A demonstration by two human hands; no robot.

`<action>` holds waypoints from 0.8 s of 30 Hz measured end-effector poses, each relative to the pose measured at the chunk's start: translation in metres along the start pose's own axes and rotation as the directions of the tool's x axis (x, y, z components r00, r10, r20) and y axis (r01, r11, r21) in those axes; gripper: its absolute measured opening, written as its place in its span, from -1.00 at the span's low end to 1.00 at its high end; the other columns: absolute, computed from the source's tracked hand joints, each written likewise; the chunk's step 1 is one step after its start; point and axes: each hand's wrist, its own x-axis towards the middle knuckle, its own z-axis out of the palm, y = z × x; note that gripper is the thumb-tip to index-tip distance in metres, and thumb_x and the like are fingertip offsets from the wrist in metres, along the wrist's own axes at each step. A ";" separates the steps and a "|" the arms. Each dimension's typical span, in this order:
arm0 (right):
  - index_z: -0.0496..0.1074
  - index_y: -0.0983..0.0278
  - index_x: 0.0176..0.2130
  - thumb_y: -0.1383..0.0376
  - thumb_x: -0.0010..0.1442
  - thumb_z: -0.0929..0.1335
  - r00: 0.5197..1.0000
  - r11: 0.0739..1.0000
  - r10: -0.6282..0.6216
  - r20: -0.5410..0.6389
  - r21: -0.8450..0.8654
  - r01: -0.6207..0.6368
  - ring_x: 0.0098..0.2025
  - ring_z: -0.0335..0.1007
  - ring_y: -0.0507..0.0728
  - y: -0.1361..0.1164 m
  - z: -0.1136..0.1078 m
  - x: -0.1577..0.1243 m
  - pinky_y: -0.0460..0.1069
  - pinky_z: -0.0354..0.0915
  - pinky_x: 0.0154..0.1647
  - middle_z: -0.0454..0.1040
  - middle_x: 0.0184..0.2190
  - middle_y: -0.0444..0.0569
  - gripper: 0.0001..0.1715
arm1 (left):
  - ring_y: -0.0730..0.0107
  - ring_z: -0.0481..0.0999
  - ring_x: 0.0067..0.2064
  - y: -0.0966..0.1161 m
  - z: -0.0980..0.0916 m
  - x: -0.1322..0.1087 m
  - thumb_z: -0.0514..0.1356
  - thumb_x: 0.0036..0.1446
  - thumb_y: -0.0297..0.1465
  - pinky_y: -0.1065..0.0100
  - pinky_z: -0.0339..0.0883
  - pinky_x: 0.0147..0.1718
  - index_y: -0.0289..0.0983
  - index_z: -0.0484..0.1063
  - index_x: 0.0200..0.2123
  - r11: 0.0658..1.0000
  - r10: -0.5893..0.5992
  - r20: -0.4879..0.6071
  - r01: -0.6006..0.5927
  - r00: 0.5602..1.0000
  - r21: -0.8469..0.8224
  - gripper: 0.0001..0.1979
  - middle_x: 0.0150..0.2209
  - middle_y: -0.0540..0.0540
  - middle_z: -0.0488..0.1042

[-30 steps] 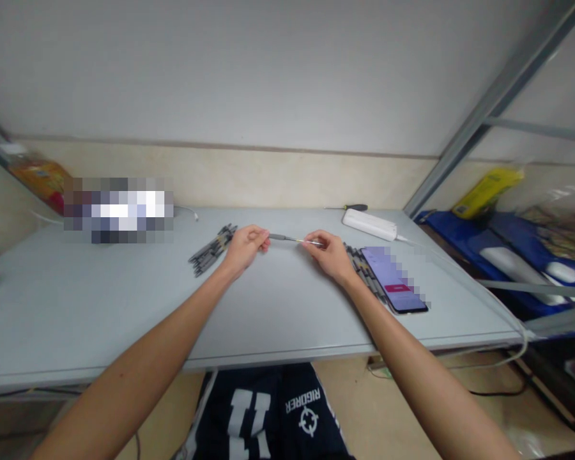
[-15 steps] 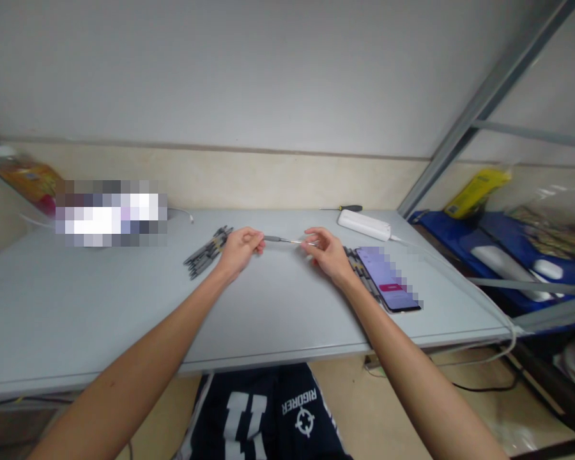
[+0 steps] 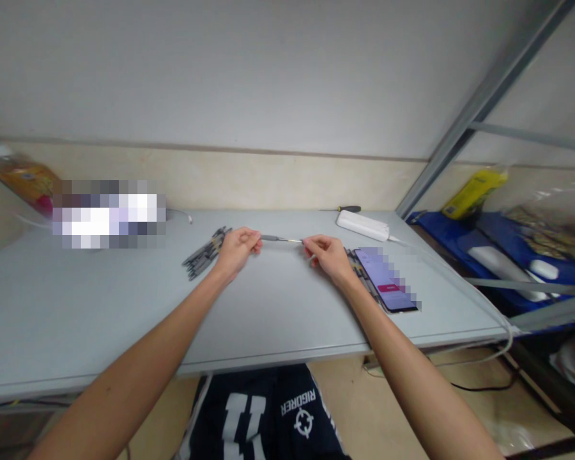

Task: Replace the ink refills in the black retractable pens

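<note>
Both my hands are out over the grey table (image 3: 124,319). My left hand (image 3: 237,250) is closed round the grey barrel of a pen (image 3: 271,238), whose thin refill sticks out to the right. My right hand (image 3: 326,255) pinches the far end of that thin refill (image 3: 292,240). A pile of several grey pens (image 3: 202,255) lies just left of my left hand. More pens (image 3: 359,269) lie in a row under and behind my right wrist.
A phone (image 3: 387,280) with a lit screen lies right of my right hand. A white power strip (image 3: 363,225) and a screwdriver (image 3: 347,209) sit at the back. Blue bags (image 3: 498,255) fill a shelf on the right. A metal post (image 3: 474,108) rises there.
My right hand has slid a little left along the refill, nearer the pen barrel. My left hand has hardly moved.
</note>
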 end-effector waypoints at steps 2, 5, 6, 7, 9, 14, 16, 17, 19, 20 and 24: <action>0.46 0.33 -0.41 0.08 -0.10 0.43 1.000 1.000 -0.026 -0.007 0.003 0.026 -0.62 0.20 -0.03 0.001 0.000 0.001 -0.11 0.17 -0.66 0.40 -0.59 -0.11 -0.64 | 0.52 0.35 -0.60 -0.001 -0.001 0.000 0.28 -0.12 -0.20 0.42 0.23 -0.53 -0.32 0.35 -0.49 0.999 0.021 0.007 -0.022 1.000 0.039 -0.70 -0.60 -0.01 0.42; 0.47 0.32 -0.36 0.13 -0.12 0.44 0.995 0.995 -0.094 -0.035 0.012 0.094 -0.59 0.23 -0.01 0.002 0.000 0.002 -0.09 0.22 -0.59 0.39 -0.60 -0.13 -0.65 | 0.52 0.32 -0.60 -0.002 -0.001 -0.001 0.19 -0.01 -0.15 0.43 0.19 -0.54 -0.30 0.32 -0.53 0.982 0.078 0.029 -0.082 0.997 0.169 -0.69 -0.61 0.01 0.38; 0.48 0.32 -0.35 0.14 -0.12 0.44 0.993 0.994 -0.112 -0.041 0.004 0.112 -0.59 0.24 0.00 0.001 0.000 0.001 -0.08 0.24 -0.56 0.39 -0.60 -0.13 -0.66 | 0.53 0.30 -0.61 -0.001 -0.001 -0.001 0.15 0.03 -0.14 0.43 0.17 -0.55 -0.28 0.30 -0.55 0.969 0.099 0.035 -0.104 0.995 0.225 -0.67 -0.63 0.03 0.36; 0.48 0.32 -0.35 0.15 -0.11 0.44 0.991 0.992 -0.129 -0.044 -0.006 0.129 -0.59 0.24 0.00 0.000 0.000 0.001 -0.08 0.24 -0.55 0.39 -0.61 -0.14 -0.67 | 0.53 0.27 -0.62 0.000 -0.001 -0.002 0.12 0.06 -0.13 0.44 0.13 -0.57 -0.27 0.27 -0.57 0.952 0.118 0.032 -0.123 0.992 0.281 -0.65 -0.65 0.04 0.33; 0.48 0.31 -0.35 0.15 -0.11 0.43 0.987 0.988 -0.156 -0.048 -0.021 0.155 -0.58 0.25 0.01 -0.002 0.001 0.000 -0.06 0.25 -0.53 0.41 -0.59 -0.12 -0.68 | 0.53 0.19 -0.65 0.002 -0.001 -0.004 0.07 0.10 -0.12 0.44 0.05 -0.61 -0.25 0.21 -0.63 0.914 0.145 0.008 -0.137 0.989 0.383 -0.60 -0.70 0.07 0.24; 0.49 0.29 -0.35 0.16 -0.10 0.43 0.981 0.983 -0.183 -0.059 -0.042 0.181 -0.56 0.27 0.03 -0.006 0.000 -0.002 -0.04 0.26 -0.48 0.42 -0.59 -0.11 -0.70 | 0.50 0.08 -0.68 0.000 -0.005 -0.002 0.04 0.09 -0.10 0.38 -0.10 -0.67 -0.22 0.13 -0.72 0.917 0.118 -0.082 -0.077 0.990 0.392 -0.55 -0.75 0.06 0.11; 0.49 0.29 -0.34 0.17 -0.10 0.43 0.983 0.984 -0.177 -0.056 -0.033 0.176 -0.55 0.28 0.03 -0.006 0.000 -0.002 -0.04 0.26 -0.47 0.41 -0.60 -0.13 -0.70 | 0.47 0.09 -0.68 -0.003 -0.006 0.001 0.06 0.07 -0.09 0.37 -0.12 -0.68 -0.21 0.13 -0.71 0.942 0.102 -0.109 -0.061 0.989 0.331 -0.56 -0.76 0.06 0.10; 0.49 0.29 -0.33 0.18 -0.11 0.44 0.984 0.985 -0.171 -0.052 -0.023 0.170 -0.55 0.29 0.03 -0.006 -0.001 -0.002 -0.04 0.27 -0.46 0.41 -0.60 -0.13 -0.70 | 0.46 0.10 -0.68 -0.005 -0.007 0.002 0.07 0.07 -0.10 0.37 -0.12 -0.69 -0.21 0.13 -0.70 0.949 0.098 -0.117 -0.057 0.988 0.311 -0.57 -0.76 0.06 0.10; 0.49 0.29 -0.33 0.20 -0.12 0.44 0.987 0.988 -0.153 -0.045 0.003 0.153 -0.55 0.30 0.03 -0.005 -0.001 -0.002 -0.04 0.27 -0.44 0.42 -0.60 -0.13 -0.69 | 0.46 0.10 -0.68 -0.007 -0.007 0.003 0.06 0.07 -0.10 0.38 -0.11 -0.69 -0.20 0.13 -0.69 0.954 0.095 -0.130 -0.053 0.987 0.295 -0.58 -0.76 0.06 0.10; 0.49 0.30 -0.33 0.21 -0.13 0.45 0.989 0.989 -0.144 -0.042 0.017 0.145 -0.55 0.30 0.03 -0.004 -0.001 -0.002 -0.04 0.27 -0.44 0.42 -0.60 -0.13 -0.70 | 0.47 0.09 -0.69 -0.007 -0.008 0.004 0.06 0.07 -0.10 0.38 -0.10 -0.69 -0.20 0.13 -0.69 0.955 0.094 -0.136 -0.051 0.986 0.292 -0.58 -0.76 0.06 0.10; 0.49 0.30 -0.35 0.24 -0.14 0.45 0.990 0.988 -0.127 -0.061 0.082 0.131 -0.57 0.28 0.00 -0.004 -0.002 -0.001 -0.07 0.22 -0.46 0.41 -0.63 -0.16 -0.72 | 0.49 0.08 -0.70 -0.008 -0.008 0.005 0.03 0.09 -0.10 0.40 -0.06 -0.69 -0.20 0.12 -0.67 0.959 0.083 -0.155 -0.037 0.984 0.282 -0.59 -0.76 0.07 0.12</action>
